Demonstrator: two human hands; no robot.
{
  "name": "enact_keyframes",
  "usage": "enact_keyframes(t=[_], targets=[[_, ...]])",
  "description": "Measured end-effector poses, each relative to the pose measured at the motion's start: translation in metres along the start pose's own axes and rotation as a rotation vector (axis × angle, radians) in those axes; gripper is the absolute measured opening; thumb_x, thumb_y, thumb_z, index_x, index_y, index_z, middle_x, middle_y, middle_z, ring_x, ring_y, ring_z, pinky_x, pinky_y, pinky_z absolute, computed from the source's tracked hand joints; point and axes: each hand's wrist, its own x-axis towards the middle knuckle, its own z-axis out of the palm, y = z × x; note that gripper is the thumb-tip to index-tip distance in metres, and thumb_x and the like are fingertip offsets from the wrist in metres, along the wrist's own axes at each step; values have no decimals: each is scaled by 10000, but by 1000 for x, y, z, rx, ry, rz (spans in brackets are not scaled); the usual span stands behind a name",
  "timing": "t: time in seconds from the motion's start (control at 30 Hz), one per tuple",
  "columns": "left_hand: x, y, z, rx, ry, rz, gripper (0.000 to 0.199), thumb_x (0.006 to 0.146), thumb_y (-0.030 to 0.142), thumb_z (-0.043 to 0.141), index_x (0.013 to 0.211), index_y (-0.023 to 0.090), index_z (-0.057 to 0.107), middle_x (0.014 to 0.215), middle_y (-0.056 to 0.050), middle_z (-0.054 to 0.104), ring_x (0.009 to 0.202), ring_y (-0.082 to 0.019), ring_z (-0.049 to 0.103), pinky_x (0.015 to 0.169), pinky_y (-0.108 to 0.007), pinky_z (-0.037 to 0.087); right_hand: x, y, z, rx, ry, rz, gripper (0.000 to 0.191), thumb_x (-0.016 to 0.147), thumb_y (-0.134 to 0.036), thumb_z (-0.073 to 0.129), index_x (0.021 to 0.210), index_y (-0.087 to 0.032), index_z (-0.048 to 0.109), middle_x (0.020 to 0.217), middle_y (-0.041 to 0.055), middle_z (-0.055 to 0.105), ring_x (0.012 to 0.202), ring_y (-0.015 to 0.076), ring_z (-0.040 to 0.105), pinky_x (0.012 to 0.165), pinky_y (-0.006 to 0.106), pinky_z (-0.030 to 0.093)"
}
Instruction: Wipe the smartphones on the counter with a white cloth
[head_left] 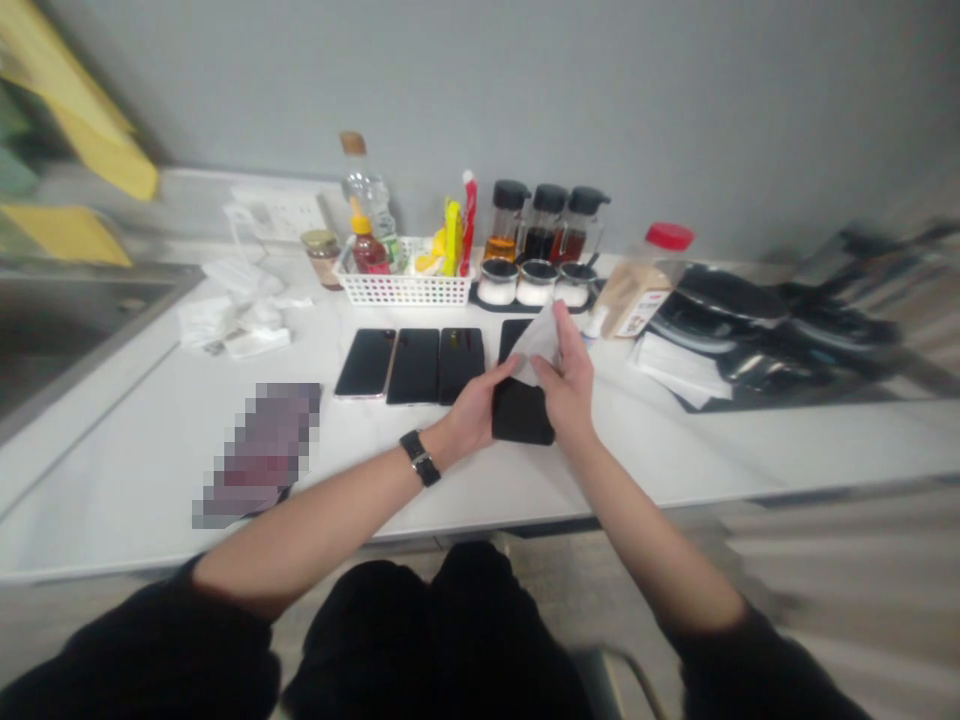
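My left hand [478, 408], with a black watch on the wrist, grips a black phone [523, 415] by its left edge. A thin white sheet, like a tissue or wipe [538, 350], lies across the upper part of this phone. My right hand [570, 385] holds the sheet between thumb and fingers, and the left thumb touches its near edge. To the left of the hands, three dark phones [415, 365] lie side by side on the white counter, screens up. The sheet and my right hand hide part of the held phone.
Behind the phones stand a white basket [405, 291] of condiments, several dark-lidded bottles and jars [538, 280], and a red-capped container [637, 290]. Crumpled white tissues [236, 310] lie left, near the sink [97, 320]. A pixelated object [262, 450] sits front left; pans [727, 310] stand right.
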Motion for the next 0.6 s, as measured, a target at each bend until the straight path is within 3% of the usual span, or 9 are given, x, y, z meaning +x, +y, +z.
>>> enact_keyframes(t=[0.13,0.23,0.3,0.4,0.5,0.6], targets=[[-2,-2,6,-78,-82,-29,595,1084,625,453,1466,224,672,1293,-112,797,1302,-297,717,1168,-451,517,-8,-17,6,-382,-207,-11,634,1133,-462,318,1730,-259,253,1861,86,37,1725,263,32,1372,618,179],[-3,-2,9,-161,-74,-34,689,1044,755,393,1495,296,641,1402,-85,756,1408,-293,648,1218,-494,469,-25,-34,15,-601,-336,-60,664,1145,-386,228,1762,-205,62,1849,128,96,1717,276,-35,1369,670,137],[-3,0,9,-219,-16,-32,668,1035,777,380,1405,314,689,1305,-65,794,1385,-291,660,1224,-530,459,-36,-46,19,-646,-440,-152,697,1131,-300,235,1757,-200,-54,1843,125,117,1718,273,24,1382,636,170],[-4,4,7,-245,70,-65,623,1038,765,395,1165,275,758,995,-56,828,1264,-292,716,1199,-523,481,-38,-55,13,-605,-583,-264,816,1099,-257,319,1723,-205,-204,1843,111,91,1714,266,111,1388,560,246],[-4,7,5,-209,-1,-75,680,1040,761,392,1205,213,759,1070,-96,828,1287,-305,707,1177,-476,499,-11,-51,1,-612,-627,-258,944,1093,-449,465,1726,-215,-195,1842,142,101,1717,295,116,1367,627,232],[-3,11,5,-152,-39,-47,728,1051,748,373,1358,186,719,1210,-121,814,1331,-330,689,1159,-481,512,25,-39,-3,-696,-604,-271,961,1068,-632,479,1757,-181,-18,1838,183,111,1722,331,67,1353,686,141]])
